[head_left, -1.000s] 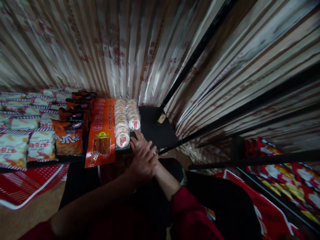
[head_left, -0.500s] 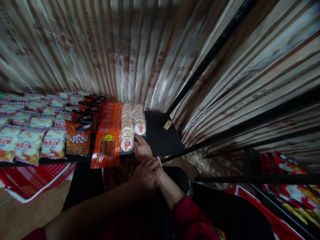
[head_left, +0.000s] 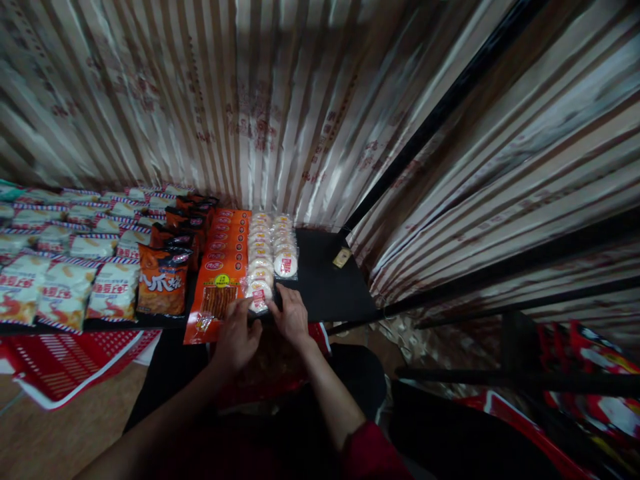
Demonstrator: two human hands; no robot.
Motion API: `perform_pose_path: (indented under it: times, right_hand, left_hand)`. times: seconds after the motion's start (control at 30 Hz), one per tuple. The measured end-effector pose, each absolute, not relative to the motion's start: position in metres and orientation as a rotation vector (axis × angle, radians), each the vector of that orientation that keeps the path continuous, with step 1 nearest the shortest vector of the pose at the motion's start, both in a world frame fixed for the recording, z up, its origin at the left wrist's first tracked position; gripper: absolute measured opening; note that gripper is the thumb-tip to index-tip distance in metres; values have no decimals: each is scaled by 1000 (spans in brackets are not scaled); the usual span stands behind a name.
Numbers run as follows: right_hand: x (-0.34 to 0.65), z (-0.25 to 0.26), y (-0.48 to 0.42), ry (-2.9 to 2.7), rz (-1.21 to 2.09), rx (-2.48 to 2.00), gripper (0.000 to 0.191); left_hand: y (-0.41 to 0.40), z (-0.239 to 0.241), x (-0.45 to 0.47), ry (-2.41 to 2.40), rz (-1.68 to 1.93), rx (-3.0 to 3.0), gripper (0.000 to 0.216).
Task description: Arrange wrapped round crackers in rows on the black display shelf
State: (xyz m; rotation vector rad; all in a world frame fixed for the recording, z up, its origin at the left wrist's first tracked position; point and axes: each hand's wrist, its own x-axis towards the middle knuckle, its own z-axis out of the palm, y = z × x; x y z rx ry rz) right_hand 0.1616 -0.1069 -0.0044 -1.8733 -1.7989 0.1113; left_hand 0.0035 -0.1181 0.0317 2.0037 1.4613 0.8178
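Round white rice crackers in clear packets (head_left: pixel 259 293) lie overlapping in two rows on the black shelf (head_left: pixel 325 300). My right hand (head_left: pixel 291 317) is at the right side of the nearest packet in the longer row, its thumb tip at the packet's edge and its fingers apart. On the other side of that packet is my left hand (head_left: pixel 237 340), fingers bent, thumb apart from them, over the lower end of a flat orange snack packet (head_left: pixel 217 300). Neither hand visibly grips anything. Whether the left fingertips touch the packets, I cannot tell.
Orange-and-black snack bags (head_left: pixel 163 280) and rows of white snack bags (head_left: pixel 65 290) fill the shelf's left. A small yellowish item (head_left: pixel 342 257) lies near the black post (head_left: pixel 400 157). Striped curtain (head_left: pixel 280 100) hangs behind. Red baskets (head_left: pixel 85 363) stand below.
My left hand has come off my right hand and moved left to the front rice cracker packet. My right hand remains on its right side. The view has shifted slightly.
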Motion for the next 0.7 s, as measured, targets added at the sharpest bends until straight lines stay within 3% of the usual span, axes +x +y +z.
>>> perform_pose_path:
  times: [0.3, 0.7]
  right_hand:
    - [155, -11, -107, -1716, 183, -1921, 41]
    - [152, -5, -95, -1478, 455, -1842, 35]
  left_hand:
    - [-107, 16, 12, 1577, 519, 1805, 49]
    - [-95, 31, 22, 1542, 625, 1631, 54]
